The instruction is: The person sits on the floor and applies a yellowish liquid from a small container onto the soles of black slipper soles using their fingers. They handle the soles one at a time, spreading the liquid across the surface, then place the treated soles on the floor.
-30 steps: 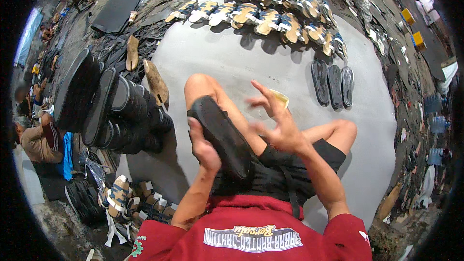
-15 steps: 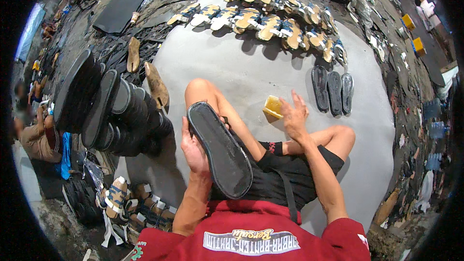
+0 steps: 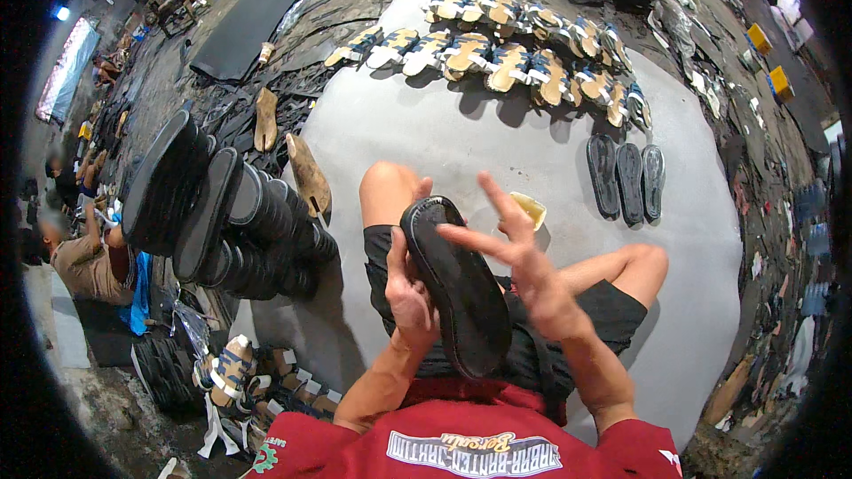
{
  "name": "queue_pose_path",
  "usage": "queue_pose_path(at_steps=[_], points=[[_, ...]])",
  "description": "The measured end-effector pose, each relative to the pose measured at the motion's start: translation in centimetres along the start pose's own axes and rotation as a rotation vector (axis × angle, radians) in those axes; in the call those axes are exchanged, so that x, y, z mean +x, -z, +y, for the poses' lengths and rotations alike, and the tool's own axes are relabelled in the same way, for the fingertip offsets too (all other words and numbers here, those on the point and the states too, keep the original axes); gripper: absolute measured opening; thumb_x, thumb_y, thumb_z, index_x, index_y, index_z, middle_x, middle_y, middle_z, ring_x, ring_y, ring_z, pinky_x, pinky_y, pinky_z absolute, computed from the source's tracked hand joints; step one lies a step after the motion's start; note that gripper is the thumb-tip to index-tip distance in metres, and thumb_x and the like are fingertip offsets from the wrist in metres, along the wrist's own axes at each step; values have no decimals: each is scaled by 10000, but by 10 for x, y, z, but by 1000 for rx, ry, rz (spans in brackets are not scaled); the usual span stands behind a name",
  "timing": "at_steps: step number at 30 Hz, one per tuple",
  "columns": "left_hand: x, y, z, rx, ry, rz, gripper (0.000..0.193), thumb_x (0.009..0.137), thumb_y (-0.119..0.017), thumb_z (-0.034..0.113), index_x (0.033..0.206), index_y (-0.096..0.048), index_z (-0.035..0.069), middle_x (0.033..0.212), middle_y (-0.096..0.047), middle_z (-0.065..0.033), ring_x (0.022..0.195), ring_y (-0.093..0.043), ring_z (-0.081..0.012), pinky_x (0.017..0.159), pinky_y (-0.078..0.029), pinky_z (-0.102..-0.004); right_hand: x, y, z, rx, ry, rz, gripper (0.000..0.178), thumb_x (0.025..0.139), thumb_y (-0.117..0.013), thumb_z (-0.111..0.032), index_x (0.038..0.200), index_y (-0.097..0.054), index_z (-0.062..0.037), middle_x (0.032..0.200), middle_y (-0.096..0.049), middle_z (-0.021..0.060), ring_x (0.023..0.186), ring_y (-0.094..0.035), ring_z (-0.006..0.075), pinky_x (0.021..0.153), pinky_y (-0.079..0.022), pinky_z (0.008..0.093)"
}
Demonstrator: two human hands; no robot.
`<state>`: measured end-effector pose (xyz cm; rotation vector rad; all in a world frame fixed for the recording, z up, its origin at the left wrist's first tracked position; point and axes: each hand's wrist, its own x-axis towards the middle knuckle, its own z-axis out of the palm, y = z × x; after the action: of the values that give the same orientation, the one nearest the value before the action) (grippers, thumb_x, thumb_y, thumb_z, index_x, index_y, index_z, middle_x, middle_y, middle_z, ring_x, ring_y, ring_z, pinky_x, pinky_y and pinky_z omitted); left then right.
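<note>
A black shoe sole (image 3: 466, 302) slants over my lap, gripped along its left edge by my left hand (image 3: 411, 297), the thumb on that edge. Over its right side is my right hand (image 3: 541, 288), fingers stretched and spread. One fingertip lies at the upper part of the sole's face, seemingly touching it; nothing shows in that hand. Just beyond the right hand, a small tub of yellowish paste (image 3: 530, 210) rests on the grey sheet (image 3: 426, 142), partly hidden by the fingers. Three dark soles (image 3: 628, 182) lie side by side farther right.
Tall stacks of black soles (image 3: 204, 213) stand at my left, near two wooden shoe lasts (image 3: 308, 179). Rows of strapped sandals (image 3: 466, 53) line the sheet's far edge. More sandals (image 3: 232, 372) lie at lower left. Another person (image 3: 93, 266) sits at far left.
My right hand has come from beside the paste tub to the sole's face. The left hand has moved the sole slightly right. The whole view has shifted a little.
</note>
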<state>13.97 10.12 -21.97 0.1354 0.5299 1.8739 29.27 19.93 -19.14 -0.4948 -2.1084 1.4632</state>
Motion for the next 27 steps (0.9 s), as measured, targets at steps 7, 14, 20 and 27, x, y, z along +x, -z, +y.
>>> queue_pose_path(at_steps=[7,14,20,27], points=[[-9,-24,3,348,-189,-55,674,1172,-331,487,1712,-229,97,1521,-558,-99,1425,-547,-216,1224,-419,-391,-12,-43,-16,-564,-95,38,696,1132,-315,-555,1746,-283,-230,1826,-49,201,1619,-95,515,1242,-73,674],[-7,-18,4,443,-119,-43,650,1180,-290,459,1683,-294,48,1550,-515,-107,1483,-464,-198,1271,-320,-375,-4,-33,-18,-697,-120,-59,696,1134,-292,-603,1753,-245,-288,1834,-61,155,1647,-60,470,1258,-34,676],[-4,-21,17,386,56,-94,626,1172,-266,416,1654,-340,24,1566,-512,-132,1451,-497,-220,1257,-343,-370,-2,-21,-12,-747,-113,-86,641,1132,-394,-527,1737,-281,-353,1836,-70,135,1652,-50,459,1263,-39,687],[5,-17,25,411,181,-89,594,1155,-282,392,1591,-431,17,1472,-580,-159,1336,-607,-214,1164,-473,-368,1,-9,-5,-757,-112,-160,607,1137,-412,-468,1726,-316,-360,1835,-74,137,1651,-49,461,1260,-36,700]])
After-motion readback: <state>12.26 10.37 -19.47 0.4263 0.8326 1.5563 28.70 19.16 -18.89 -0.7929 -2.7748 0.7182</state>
